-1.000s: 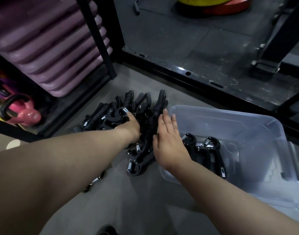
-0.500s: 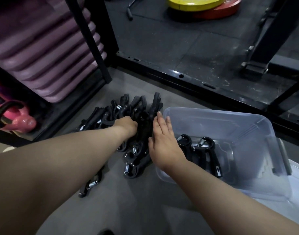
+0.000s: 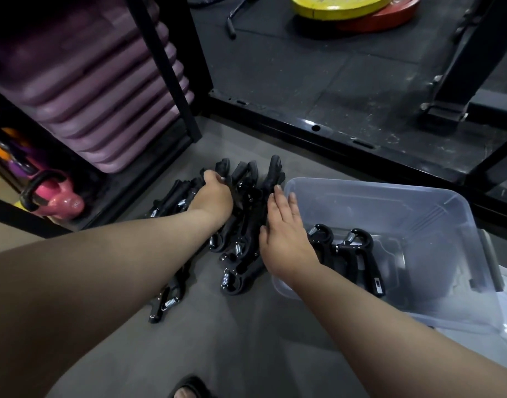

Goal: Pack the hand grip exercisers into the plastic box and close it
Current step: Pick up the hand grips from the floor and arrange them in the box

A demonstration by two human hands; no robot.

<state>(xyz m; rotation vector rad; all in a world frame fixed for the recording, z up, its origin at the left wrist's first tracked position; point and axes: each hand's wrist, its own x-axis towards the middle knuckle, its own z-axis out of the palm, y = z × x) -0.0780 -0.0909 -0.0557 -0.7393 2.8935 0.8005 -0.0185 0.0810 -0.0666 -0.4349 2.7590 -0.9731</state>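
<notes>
Left hand [image 3: 215,193]: arm stretched forward and low, palm down on the far-left part of the exercisers [image 3: 246,239], fingers curled round some handles there. Exactly how many it grips I can't tell.

Right hand [image 3: 286,234]: fingers straight and together, pointing away, flat against the right flank of the same heap. It holds nothing. Its outer edge is just beside the box [image 3: 390,191] near wall.

Exercisers lie heaped on grey floor, left of the box and touching it or nearly so. A stray [image 3: 167,300] lies apart, partly under the left forearm. A pair [image 3: 358,254] is already inside the box, lying on the bottom, spring ends toward the far side. Box is clear plastic, open, no lid on it.

Writing: a small pale label [image 3: 377,282] on one handle in the box, too small to read. Red plate [image 3: 390,15] has edge lettering, cut off by the frame and unreadable.

Off left: pink kettlebell [image 3: 62,199].
</notes>
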